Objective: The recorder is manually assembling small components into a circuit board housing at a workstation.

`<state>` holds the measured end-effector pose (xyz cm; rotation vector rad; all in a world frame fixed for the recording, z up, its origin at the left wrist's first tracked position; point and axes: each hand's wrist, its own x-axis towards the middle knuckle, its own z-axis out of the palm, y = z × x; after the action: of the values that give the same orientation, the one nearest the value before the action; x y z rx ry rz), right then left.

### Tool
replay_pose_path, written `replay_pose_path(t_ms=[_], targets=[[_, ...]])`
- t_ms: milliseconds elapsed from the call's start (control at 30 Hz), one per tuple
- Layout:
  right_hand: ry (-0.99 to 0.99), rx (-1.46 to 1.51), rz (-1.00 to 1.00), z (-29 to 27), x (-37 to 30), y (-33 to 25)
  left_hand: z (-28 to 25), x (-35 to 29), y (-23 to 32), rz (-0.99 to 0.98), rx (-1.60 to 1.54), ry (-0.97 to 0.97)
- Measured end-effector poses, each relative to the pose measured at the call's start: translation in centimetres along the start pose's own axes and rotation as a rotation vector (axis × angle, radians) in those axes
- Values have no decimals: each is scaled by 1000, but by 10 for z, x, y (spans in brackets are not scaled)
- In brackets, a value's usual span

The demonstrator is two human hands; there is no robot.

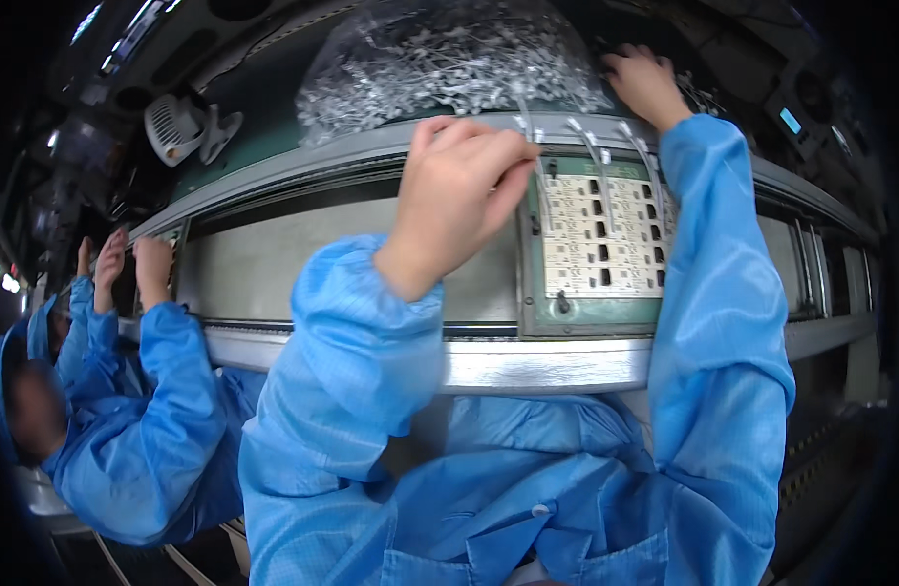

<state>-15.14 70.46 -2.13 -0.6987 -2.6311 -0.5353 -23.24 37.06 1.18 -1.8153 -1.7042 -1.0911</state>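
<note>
Below the bag's right half, a white circuit board panel (620, 256) with black parts sits in a green fixture tray (533, 283). Several short white wire leads with connectors, such as one lead (592, 145), lie across the tray's far edge onto the panel. My left hand (459, 190) is at the tray's far left corner, thumb and forefinger pinched on a white wire lead (545, 195). Beyond the tray at the far right, my right hand (649, 86) stretches over the dark surface past the rail. Its fingers look apart and curved, with nothing visible in them; their tips are partly hidden.
A clear plastic bag (449, 73) heaped with white wire leads lies behind the metal rail (371, 142). A small white fan (174, 129) stands at the far left. The conveyor's near rail (547, 365) runs before me. A co-worker in a blue sleeve (181, 361) works on the left.
</note>
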Motion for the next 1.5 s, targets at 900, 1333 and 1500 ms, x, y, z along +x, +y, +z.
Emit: replay_pose_path(t_ms=[900, 1333, 1500], targets=[[308, 1437, 437, -110, -130, 70, -1, -17, 53, -328, 11, -551], [341, 1607, 363, -97, -127, 75, -16, -8, 80, 19, 214, -722], [288, 1682, 293, -68, -135, 79, 24, 70, 26, 16, 49, -744]])
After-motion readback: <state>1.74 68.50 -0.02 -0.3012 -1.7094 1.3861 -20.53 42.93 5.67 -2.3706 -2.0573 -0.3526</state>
